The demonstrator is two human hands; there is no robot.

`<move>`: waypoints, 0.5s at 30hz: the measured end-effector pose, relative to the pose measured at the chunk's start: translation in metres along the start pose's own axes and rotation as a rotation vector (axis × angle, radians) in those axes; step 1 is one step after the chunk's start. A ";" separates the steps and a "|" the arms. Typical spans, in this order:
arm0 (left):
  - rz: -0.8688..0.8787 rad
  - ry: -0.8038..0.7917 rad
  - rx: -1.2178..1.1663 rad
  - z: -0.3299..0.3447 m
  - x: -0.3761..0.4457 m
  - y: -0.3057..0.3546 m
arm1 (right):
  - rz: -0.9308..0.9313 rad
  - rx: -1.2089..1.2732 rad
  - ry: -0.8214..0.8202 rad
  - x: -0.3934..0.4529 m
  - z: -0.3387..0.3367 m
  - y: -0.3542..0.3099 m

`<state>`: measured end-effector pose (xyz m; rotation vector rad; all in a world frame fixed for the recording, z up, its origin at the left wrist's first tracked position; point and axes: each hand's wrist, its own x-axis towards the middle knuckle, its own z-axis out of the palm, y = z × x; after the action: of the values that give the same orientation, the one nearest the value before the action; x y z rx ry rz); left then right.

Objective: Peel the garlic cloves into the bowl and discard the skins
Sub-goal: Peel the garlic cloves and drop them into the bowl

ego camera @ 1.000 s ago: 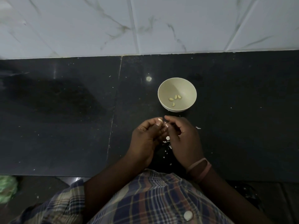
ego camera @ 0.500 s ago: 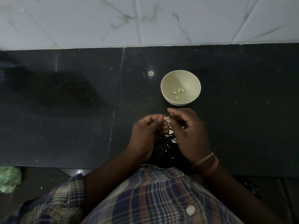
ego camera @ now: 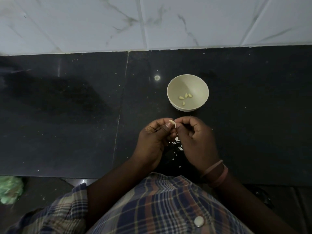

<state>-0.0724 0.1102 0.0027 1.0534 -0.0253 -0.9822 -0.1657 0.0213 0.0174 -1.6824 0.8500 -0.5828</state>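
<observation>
Right now your left hand (ego camera: 152, 141) pinches a small pale garlic clove (ego camera: 172, 122) between thumb and fingertips, other fingers curled in. Your right hand (ego camera: 195, 139) sits at 3 o'clock of it, touching, thumb and forefinger nipping a thin strip of skin (ego camera: 175, 126) hanging off the clove; rest of that hand curled loosely. Round cream plastic bowl (ego camera: 187, 81) stands at 12 o'clock of your hands, near but apart, on the black stone counter (ego camera: 67, 115). Four peeled cloves (ego camera: 185, 97) lie in its bottom. Loose white skin scraps (ego camera: 176, 146) are scattered on the counter at 6 o'clock of the pinch, between your wrists. Pink bands (ego camera: 215, 173) on the right wrist. Green crumpled lump (ego camera: 9, 190) at 8 o'clock, off the counter edge; can't tell what it is.
</observation>
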 end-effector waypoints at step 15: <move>-0.050 0.015 -0.013 0.002 0.001 0.002 | 0.021 -0.133 -0.020 0.004 -0.005 -0.003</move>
<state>-0.0713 0.1086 0.0050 1.0536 0.0200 -1.0188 -0.1659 0.0156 0.0214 -1.7949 0.9076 -0.5032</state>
